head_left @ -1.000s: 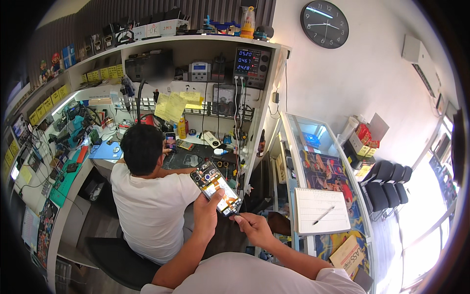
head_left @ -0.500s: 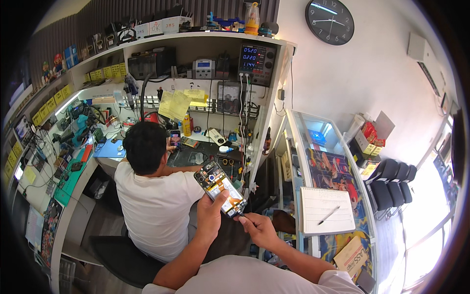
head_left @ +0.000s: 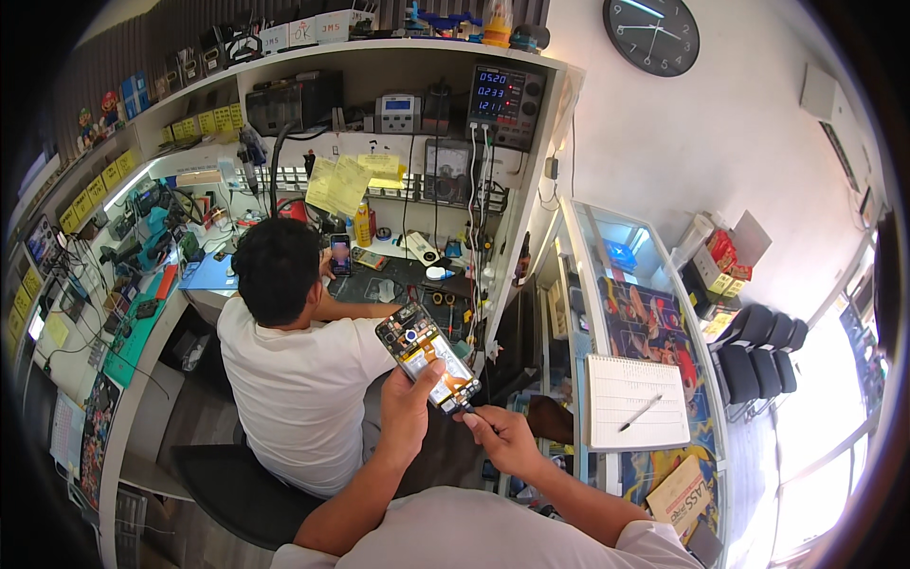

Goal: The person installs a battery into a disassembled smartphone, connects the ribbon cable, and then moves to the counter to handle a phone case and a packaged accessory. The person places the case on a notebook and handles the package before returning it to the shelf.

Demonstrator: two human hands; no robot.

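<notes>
An opened smartphone (head_left: pixel 431 358), its back cover off so the battery and circuit parts show, lies tilted in my left hand (head_left: pixel 409 408). My left thumb presses across the battery while the fingers pass out of sight beneath. At the phone's lower right end, my right hand (head_left: pixel 502 438) pinches a dark cable plug (head_left: pixel 466 410) against the edge. Whether the plug is fully seated cannot be made out. Just beyond the phone sits a person in a white shirt (head_left: pixel 294 398), back toward me, holding another phone (head_left: pixel 340 254) at the workbench.
A cluttered workbench (head_left: pixel 384 289) curves along the left and front, with a power supply (head_left: pixel 503 104) on its shelf. At right, a glass display counter (head_left: pixel 590 313) bears a notebook (head_left: pixel 637 403) and pen (head_left: pixel 641 412). A black chair (head_left: pixel 237 493) stands close at left.
The view has shifted slightly. Both hands keep their grip on the phone and plug, and the digits on the power supply have changed.
</notes>
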